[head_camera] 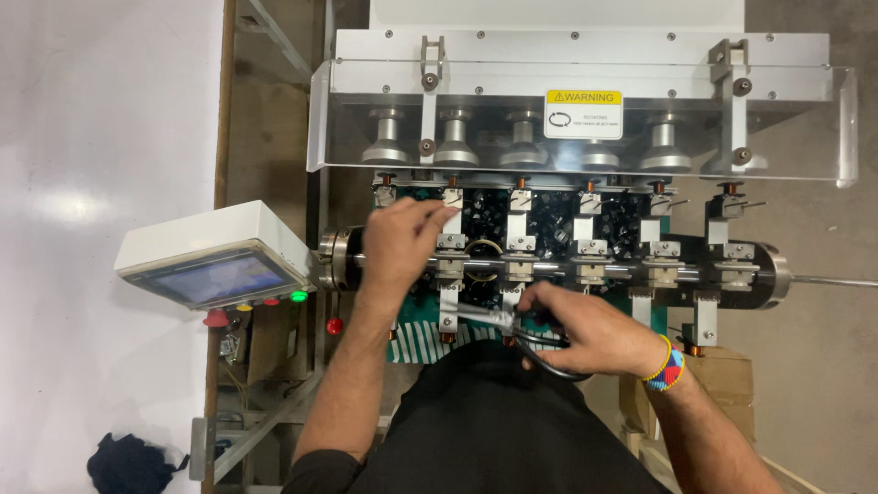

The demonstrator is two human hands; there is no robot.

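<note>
Machine (585, 55): big metal unit across top of view, w/ clear hinged guard (366, 119) over a row of five spool-shaped metal rollers (523, 146). Yellow-and-white warning sticker (583, 113) on guard, right of centre.

Below guard: horizontal steel shaft (567, 268) running left-right, round hub at each end, crossed by a row of white clamp arms (519, 233) w/ copper-coloured tips. Dark bits of material behind the arms; exact kind can't tell. Green-and-white striped sheet (421, 340) under the left arms.

Control box (215, 256): white, tilted screen, left of shaft; red, yellow, green buttons along its lower edge. Red knob (335, 326) just beside, lower right.

Floor (101, 165): pale, glossy, left side. Black bundle (128, 462) on it, bottom left.

Person: black top, both forearms reaching in from bottom.

Left hand (402, 242): over left end of shaft, fingers pinched together at the second clamp arm (452, 206), touching its top part.

Right hand (585, 331): bead bracelet (668, 364) on wrist, closed around scissors (521, 329) w/ black loop handles; silver blades point left, tips near base of a lower clamp arm, just below the shaft.
</note>
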